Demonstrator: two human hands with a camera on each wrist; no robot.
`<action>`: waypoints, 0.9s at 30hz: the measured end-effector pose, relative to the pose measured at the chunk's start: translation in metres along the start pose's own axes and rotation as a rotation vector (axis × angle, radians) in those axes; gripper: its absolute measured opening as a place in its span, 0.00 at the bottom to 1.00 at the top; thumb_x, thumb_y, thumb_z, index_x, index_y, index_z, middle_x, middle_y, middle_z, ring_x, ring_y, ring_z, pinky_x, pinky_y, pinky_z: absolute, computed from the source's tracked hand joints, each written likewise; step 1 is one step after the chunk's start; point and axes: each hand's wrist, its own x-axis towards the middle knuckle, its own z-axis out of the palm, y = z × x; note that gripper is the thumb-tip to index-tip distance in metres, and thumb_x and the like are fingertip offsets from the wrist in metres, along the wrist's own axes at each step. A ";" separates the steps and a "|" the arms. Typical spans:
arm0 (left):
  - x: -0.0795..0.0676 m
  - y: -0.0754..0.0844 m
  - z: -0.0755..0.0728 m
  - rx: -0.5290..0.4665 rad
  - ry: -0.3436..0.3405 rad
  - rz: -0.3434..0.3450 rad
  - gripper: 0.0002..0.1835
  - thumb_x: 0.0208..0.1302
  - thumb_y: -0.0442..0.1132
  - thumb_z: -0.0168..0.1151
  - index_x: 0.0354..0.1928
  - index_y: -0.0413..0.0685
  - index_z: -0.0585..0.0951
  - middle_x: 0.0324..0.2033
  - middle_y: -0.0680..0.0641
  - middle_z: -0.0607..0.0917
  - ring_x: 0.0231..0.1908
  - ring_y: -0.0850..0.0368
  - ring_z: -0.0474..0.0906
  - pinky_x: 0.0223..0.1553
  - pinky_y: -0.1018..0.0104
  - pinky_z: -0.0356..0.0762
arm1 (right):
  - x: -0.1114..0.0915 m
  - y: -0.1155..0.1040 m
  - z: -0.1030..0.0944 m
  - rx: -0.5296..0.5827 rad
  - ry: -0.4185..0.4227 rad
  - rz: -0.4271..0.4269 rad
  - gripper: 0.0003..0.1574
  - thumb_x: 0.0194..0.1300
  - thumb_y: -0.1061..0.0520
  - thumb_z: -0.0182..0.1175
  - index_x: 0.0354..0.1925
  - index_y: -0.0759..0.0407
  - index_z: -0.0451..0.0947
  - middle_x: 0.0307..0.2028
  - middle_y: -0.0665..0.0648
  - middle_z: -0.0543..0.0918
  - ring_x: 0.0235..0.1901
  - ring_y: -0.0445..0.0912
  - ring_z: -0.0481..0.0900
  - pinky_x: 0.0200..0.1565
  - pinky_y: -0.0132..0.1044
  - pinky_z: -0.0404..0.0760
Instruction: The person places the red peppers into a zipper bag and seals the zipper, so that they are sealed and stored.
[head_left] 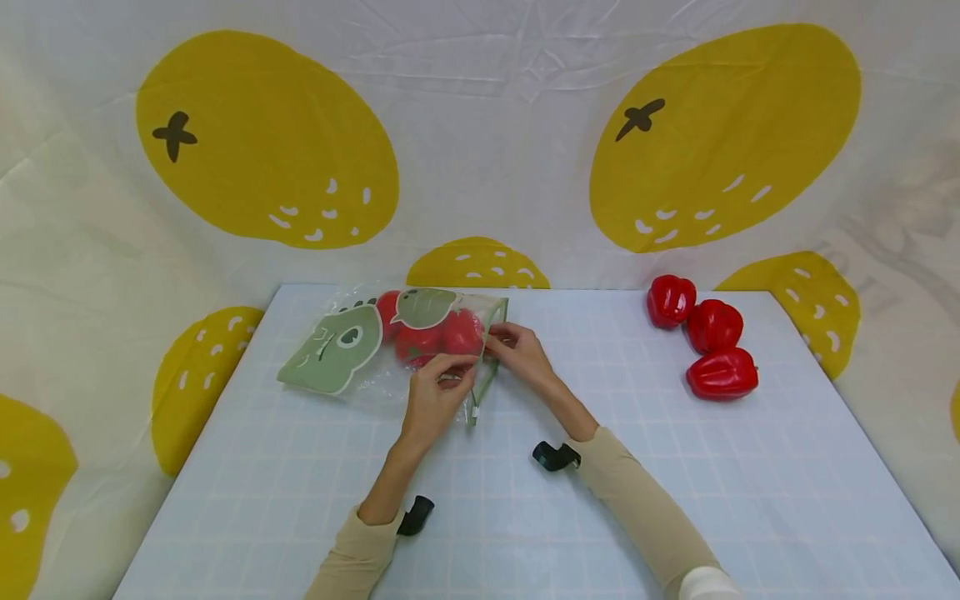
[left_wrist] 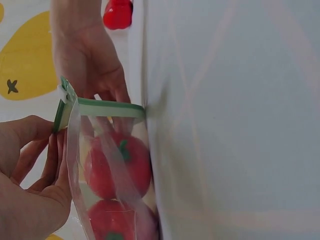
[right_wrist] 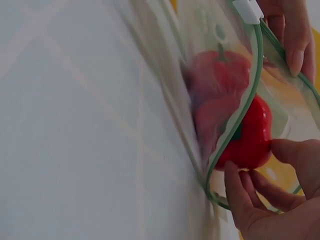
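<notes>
The soft, clear zip bag (head_left: pixel 326 354), likely light and slippery, lies on the desk (head_left: pixel 637 517) and is best held by its stiffer green rim (left_wrist: pixel 107 104). There the left hand (head_left: pixel 437 398)'s grip pinches the edge; at the bag's mouth, the right hand (head_left: pixel 525 357)'s grip holds a red pepper (right_wrist: pixel 255 140), probably firm and smooth. Loose peppers (head_left: pixel 715 326) sit right of the bag.

Here's your right hand (right_wrist: pixel 280 200) at the mouth of the bag (right_wrist: pixel 259 55), thumb and fingertips on the near pepper (right_wrist: pixel 257 132), red and glossy! The far pepper (right_wrist: pixel 212 75) sits just behind, stem showing, veiled by film. Up top, your left hand (right_wrist: pixel 296 37) pinches the green rim (right_wrist: pixel 306 83), near the white slider (right_wrist: pixel 248 10). Pale cloth (right_wrist: pixel 75 140) fills the left.
</notes>
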 end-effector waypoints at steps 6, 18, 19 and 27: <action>0.000 -0.001 0.001 -0.011 0.002 0.005 0.09 0.64 0.29 0.70 0.46 0.40 0.89 0.40 0.44 0.88 0.38 0.48 0.84 0.44 0.54 0.87 | 0.003 -0.001 0.004 0.013 0.002 -0.004 0.22 0.72 0.56 0.62 0.56 0.72 0.79 0.47 0.67 0.86 0.45 0.51 0.83 0.43 0.29 0.80; 0.000 0.001 0.000 -0.002 -0.004 -0.002 0.09 0.65 0.30 0.70 0.46 0.40 0.89 0.40 0.44 0.88 0.39 0.49 0.85 0.44 0.57 0.87 | 0.010 -0.003 0.013 -0.023 0.020 0.000 0.22 0.72 0.50 0.65 0.50 0.68 0.83 0.41 0.61 0.87 0.37 0.44 0.78 0.38 0.29 0.76; 0.000 0.001 0.000 -0.004 -0.003 -0.004 0.09 0.65 0.30 0.70 0.46 0.40 0.89 0.40 0.43 0.88 0.39 0.49 0.85 0.45 0.55 0.87 | 0.010 -0.004 0.014 -0.017 0.020 -0.003 0.22 0.72 0.50 0.65 0.50 0.68 0.83 0.41 0.61 0.87 0.37 0.44 0.78 0.39 0.29 0.76; 0.000 0.002 0.003 -0.007 0.006 -0.010 0.10 0.64 0.26 0.69 0.47 0.33 0.87 0.41 0.36 0.87 0.41 0.40 0.85 0.45 0.44 0.85 | 0.012 -0.003 0.019 -0.006 0.029 0.023 0.26 0.71 0.45 0.65 0.54 0.65 0.82 0.45 0.60 0.87 0.41 0.46 0.79 0.43 0.31 0.78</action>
